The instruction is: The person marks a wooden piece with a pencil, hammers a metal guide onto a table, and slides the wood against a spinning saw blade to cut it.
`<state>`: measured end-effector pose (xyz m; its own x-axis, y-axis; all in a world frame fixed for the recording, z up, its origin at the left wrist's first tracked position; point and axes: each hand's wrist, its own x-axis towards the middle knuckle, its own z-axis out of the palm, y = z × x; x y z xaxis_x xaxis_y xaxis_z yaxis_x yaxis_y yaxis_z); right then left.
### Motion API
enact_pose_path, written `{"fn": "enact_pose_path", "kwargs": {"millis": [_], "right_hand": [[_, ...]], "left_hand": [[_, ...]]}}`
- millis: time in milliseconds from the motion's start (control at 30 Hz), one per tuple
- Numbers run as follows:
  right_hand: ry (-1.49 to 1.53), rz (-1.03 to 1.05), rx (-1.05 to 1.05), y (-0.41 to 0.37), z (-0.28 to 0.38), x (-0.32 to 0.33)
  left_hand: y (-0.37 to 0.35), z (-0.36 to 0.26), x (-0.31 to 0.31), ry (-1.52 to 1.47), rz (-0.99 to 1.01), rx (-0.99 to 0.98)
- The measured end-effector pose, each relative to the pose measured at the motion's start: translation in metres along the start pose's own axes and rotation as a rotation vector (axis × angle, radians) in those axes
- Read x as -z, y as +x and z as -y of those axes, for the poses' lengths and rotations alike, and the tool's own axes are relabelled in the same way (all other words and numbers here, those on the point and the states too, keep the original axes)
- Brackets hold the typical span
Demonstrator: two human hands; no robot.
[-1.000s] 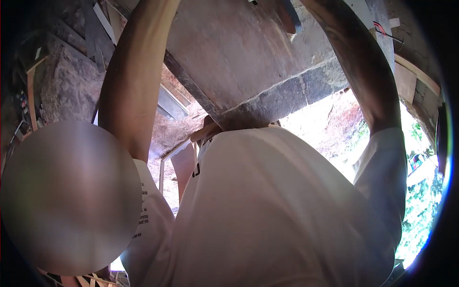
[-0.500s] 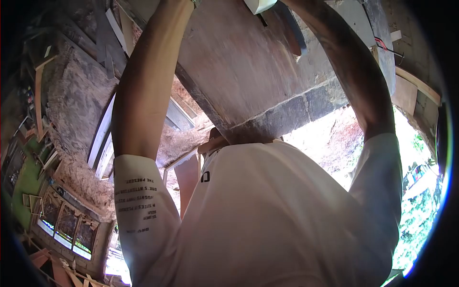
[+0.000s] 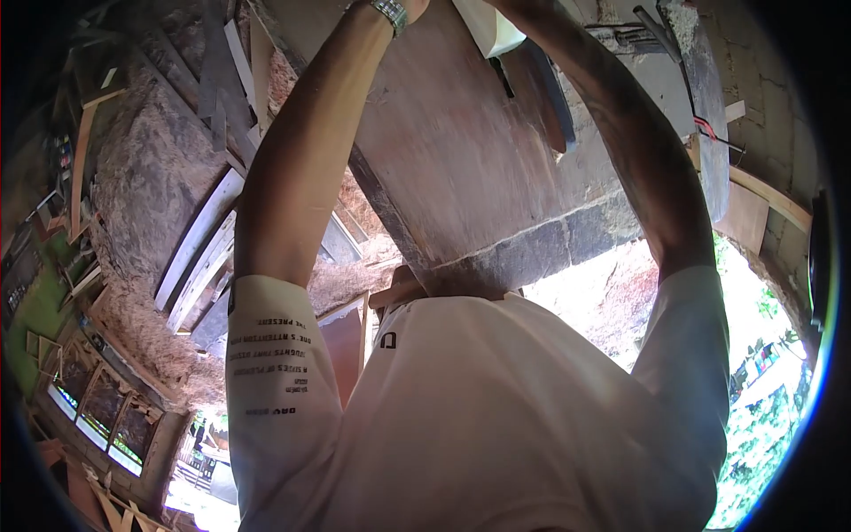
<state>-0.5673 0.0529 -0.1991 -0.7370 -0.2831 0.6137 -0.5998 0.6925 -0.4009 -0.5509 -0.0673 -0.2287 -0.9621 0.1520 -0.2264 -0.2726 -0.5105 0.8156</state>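
Note:
At the top edge, a sliver of my left hand (image 3: pixel 415 8) shows past a metal watch (image 3: pixel 390 15), its fingers outside the view. My right hand (image 3: pixel 507 4) is cut off by the same edge, so I cannot tell what either one holds. Right beside my right wrist is a smooth white piece (image 3: pixel 489 31), with a narrow dark strip (image 3: pixel 505 78) below it. A long dark-edged piece (image 3: pixel 551 97) lies close to my right forearm. Under both arms spreads a worn brown wooden work surface (image 3: pixel 452 151).
A dark rod (image 3: pixel 658 34) and red-and-black wires (image 3: pixel 705 127) are at the right end of the bench. Boards (image 3: pixel 204 253) lean at left above dusty ground covered in shavings (image 3: pixel 133 293). Farther left stand wooden window frames (image 3: pixel 106 412).
The bench and white piece sit lower in view, exposing more of them. My left wrist and its watch have come into sight, and both forearms appear shifted.

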Motion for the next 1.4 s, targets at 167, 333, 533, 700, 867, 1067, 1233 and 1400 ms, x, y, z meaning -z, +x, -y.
{"fn": "enact_pose_path", "kwargs": {"millis": [167, 333, 533, 700, 867, 1067, 1233, 1400], "right_hand": [[0.038, 0.026, -0.099, 0.009, 0.005, -0.005], [0.009, 0.008, -0.05, 0.016, 0.002, -0.01], [0.04, 0.012, -0.04, 0.026, -0.002, -0.02], [0.111, 0.028, -0.115, 0.036, -0.002, -0.03], [0.044, -0.026, -0.167, 0.051, 0.006, -0.037], [0.081, -0.049, -0.164, 0.072, 0.0, -0.058], [0.053, 0.103, -0.201, 0.101, -0.007, -0.087], [0.051, -0.061, -0.044, 0.129, -0.041, -0.154]], "left_hand": [[0.008, -0.003, 0.003, -0.031, -0.013, 0.006], [0.018, -0.009, 0.015, 0.001, -0.009, 0.028], [0.023, -0.016, 0.012, -0.033, -0.02, -0.004], [0.034, -0.021, 0.019, -0.006, -0.021, -0.058], [0.043, -0.032, 0.03, 0.033, -0.007, -0.003], [0.06, -0.052, 0.032, 0.042, -0.059, -0.025], [0.11, -0.046, 0.073, 0.066, -0.153, 0.006], [0.095, -0.051, 0.094, 0.062, -0.447, -0.165]]}}
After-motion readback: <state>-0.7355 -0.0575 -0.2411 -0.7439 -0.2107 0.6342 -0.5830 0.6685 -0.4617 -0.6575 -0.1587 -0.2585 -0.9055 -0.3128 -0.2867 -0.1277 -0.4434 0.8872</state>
